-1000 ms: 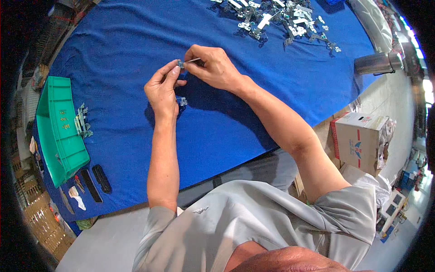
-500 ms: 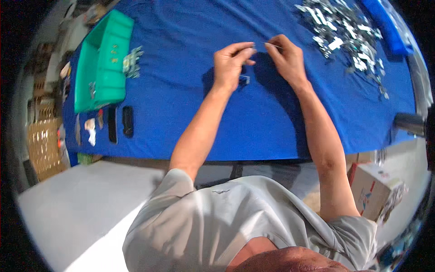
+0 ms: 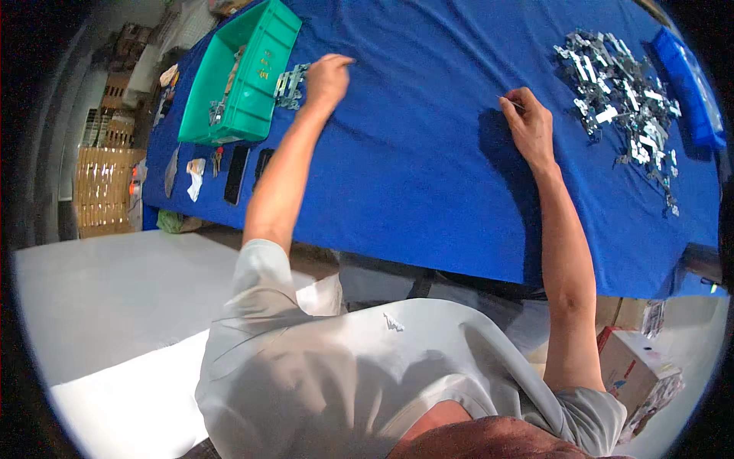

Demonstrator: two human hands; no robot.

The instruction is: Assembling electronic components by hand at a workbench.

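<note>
Blue cloth [image 3: 413, 161] covers the worktop [image 3: 382, 222], where the hands have just parted: the left hand [image 3: 327, 83] is beside metal parts [image 3: 289, 86] near the left edge, its grip unclear. Toward the right edge, the right hand [image 3: 530, 126] pinches a thin rod [image 3: 519, 105], grip closed; no writing is legible.

**Blue cloth-draped tabletop [image 3: 413, 206] over a smooth pale grey floor [image 3: 115, 291]**

The tabletop spans the frame's upper and middle parts. Floor fills the lower left, bordering a glaring white patch [image 3: 138, 398]. A yellowish slatted panel [image 3: 107, 183] stands far left; a white-and-red cardboard box [image 3: 633, 361] sits lower right.
</note>
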